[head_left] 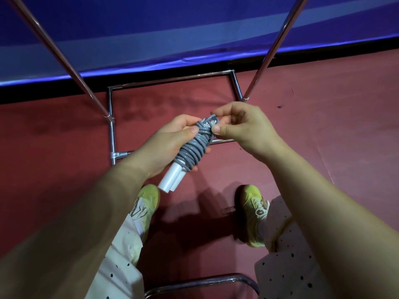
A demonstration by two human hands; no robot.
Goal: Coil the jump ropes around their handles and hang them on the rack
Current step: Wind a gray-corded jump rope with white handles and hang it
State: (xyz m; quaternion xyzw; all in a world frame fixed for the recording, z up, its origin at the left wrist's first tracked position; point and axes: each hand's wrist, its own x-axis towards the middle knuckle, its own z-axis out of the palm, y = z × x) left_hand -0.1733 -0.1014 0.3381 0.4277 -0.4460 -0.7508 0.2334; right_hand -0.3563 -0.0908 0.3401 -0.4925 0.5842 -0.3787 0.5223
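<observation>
A jump rope [192, 152] with a grey cord is coiled tightly around its two white handles [171, 179], which poke out at the lower end. My left hand [166, 145] grips the bundle from below and the left, thumb on the coils. My right hand [239, 126] pinches the grey cord at the top end of the bundle between thumb and fingers. The chrome rack [111, 130] stands on the floor right behind my hands, its two uprights [274, 48] slanting up past the frame's top.
The rack's rectangular base frame [170, 80] lies on the red floor. A blue padded wall [194, 29] runs behind it. My yellow shoes [254, 212] stand below the hands. A curved metal bar [207, 281] sits at the bottom edge.
</observation>
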